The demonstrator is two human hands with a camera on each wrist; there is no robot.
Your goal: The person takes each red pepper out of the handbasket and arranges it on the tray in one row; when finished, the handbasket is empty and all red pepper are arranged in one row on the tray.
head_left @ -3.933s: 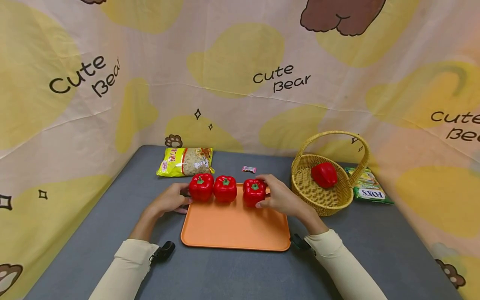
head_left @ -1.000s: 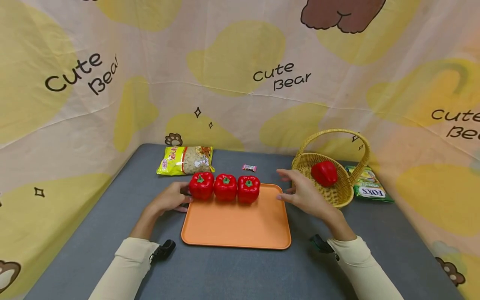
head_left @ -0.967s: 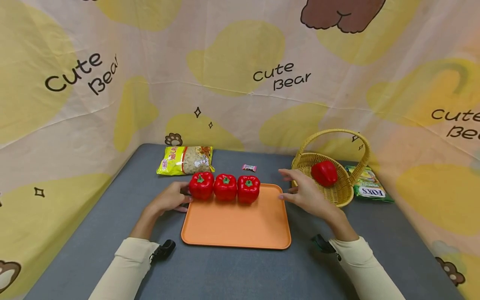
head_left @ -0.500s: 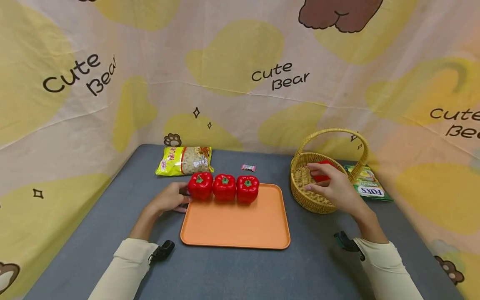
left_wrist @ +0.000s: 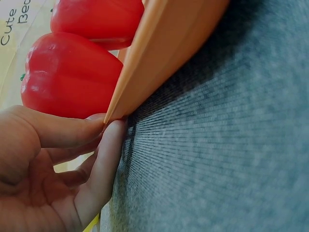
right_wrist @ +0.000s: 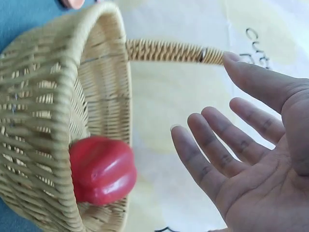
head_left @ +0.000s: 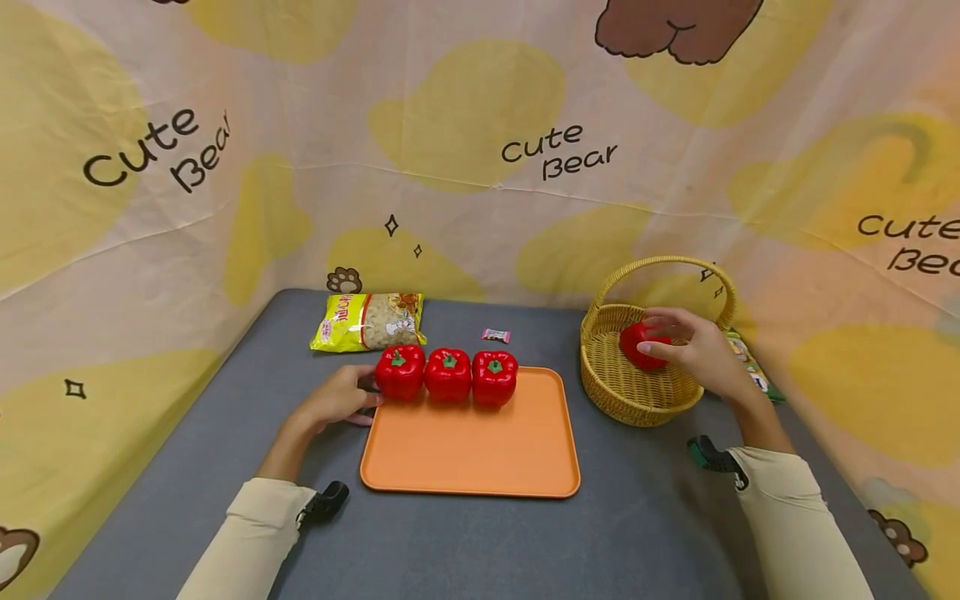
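My left hand [head_left: 337, 397] pinches the left rim of an orange tray [head_left: 472, 458] between thumb and fingers, and the left wrist view shows the tray's edge [left_wrist: 159, 53] between them. Along the tray's far side three red bell peppers stand in a row: a left one [head_left: 400, 372], a middle one [head_left: 448, 375] and a right one [head_left: 494, 378]. My right hand [head_left: 701, 354] is over a wicker basket [head_left: 622, 408], fingers spread and holding nothing. Inside the basket lies another red bell pepper [right_wrist: 104, 169], apart from the fingers in the right wrist view.
A yellow food bag [head_left: 367, 322] lies behind the peppers, with a small pink-wrapped candy [head_left: 496, 335] to its right. The basket's tall handle [head_left: 667, 260] arches up beside my right hand. A green packet [head_left: 753, 367] is partly hidden behind my right hand.
My right hand has let go of the right-hand pepper, now set against the middle one, and has moved right over the basket. The left hand stays at the tray's rim.
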